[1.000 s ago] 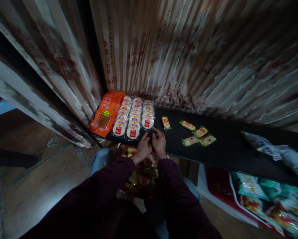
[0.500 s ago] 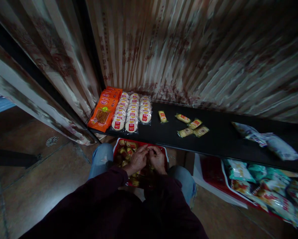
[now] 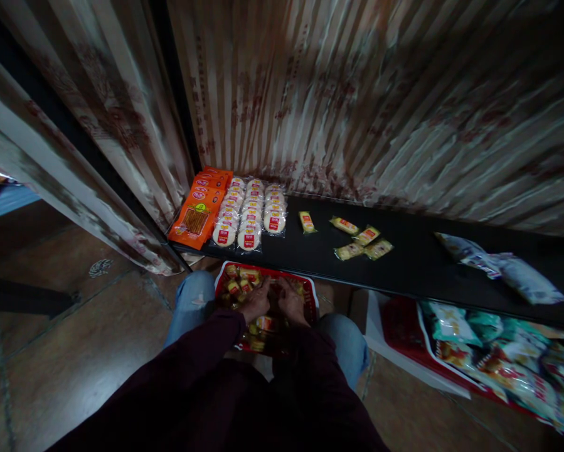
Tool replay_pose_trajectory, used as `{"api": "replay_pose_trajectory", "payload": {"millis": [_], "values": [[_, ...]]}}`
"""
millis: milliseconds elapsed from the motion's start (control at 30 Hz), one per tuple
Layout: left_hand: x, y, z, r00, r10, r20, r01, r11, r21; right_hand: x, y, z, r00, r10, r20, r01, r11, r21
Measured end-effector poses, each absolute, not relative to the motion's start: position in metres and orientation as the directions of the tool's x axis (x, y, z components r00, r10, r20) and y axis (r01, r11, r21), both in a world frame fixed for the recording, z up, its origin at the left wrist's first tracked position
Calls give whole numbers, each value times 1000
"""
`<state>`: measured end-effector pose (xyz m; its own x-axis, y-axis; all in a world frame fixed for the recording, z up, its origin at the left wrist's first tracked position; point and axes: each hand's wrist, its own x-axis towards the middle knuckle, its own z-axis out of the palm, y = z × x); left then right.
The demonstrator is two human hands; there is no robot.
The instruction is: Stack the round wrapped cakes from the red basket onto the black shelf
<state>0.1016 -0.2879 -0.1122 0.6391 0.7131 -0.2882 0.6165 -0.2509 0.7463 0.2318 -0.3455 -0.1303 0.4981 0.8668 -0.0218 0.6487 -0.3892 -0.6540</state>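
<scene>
Between my knees sits a red basket with a white rim (image 3: 315,295), holding many small yellow wrapped snack packs (image 3: 233,287). My left hand (image 3: 257,301) is down inside it, fingers stretched forward over the packs. Close on its right, my right hand (image 3: 291,302) reaches in too, its index finger pointing forward and inward. A small gap separates the two sets of fingertips. Whether the fingers touch a pack is hard to see in the dark. Another yellow pack (image 3: 265,323) lies in the basket just below the hands.
On the black shelf (image 3: 305,257) lie orange snack bags (image 3: 199,213), rows of round white crackers (image 3: 250,220), several loose yellow packs (image 3: 367,235) and a crumpled plastic bag (image 3: 521,270). Beneath it at right stands a red bin (image 3: 404,323) with bagged snacks (image 3: 517,370). A curtain (image 3: 282,94) hangs behind.
My hands were together with fingertips meeting above the basket. They have parted slightly and gone down among the packs, fingers straighter. More packs show near them.
</scene>
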Motion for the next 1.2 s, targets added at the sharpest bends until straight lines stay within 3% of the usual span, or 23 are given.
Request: {"api": "replay_pose_trajectory", "payload": {"millis": [233, 533, 667, 867, 1200], "values": [[101, -305, -112, 624, 758, -190, 586, -292, 756, 230, -346, -133, 528, 837, 143, 586, -237, -775], [86, -336, -95, 587, 786, -193, 621, -285, 731, 225, -352, -127, 614, 768, 181, 553, -255, -793], [83, -348, -86, 589, 778, -220, 627, -268, 732, 227, -355, -132, 679, 718, 154, 473, -268, -839], [77, -355, -94, 589, 799, -117, 548, -289, 785, 220, -365, -129, 718, 695, 52, 352, -297, -888], [67, -339, -94, 443, 896, -33, 555, -245, 795, 198, -374, -106, 591, 804, 64, 368, -199, -908]]}}
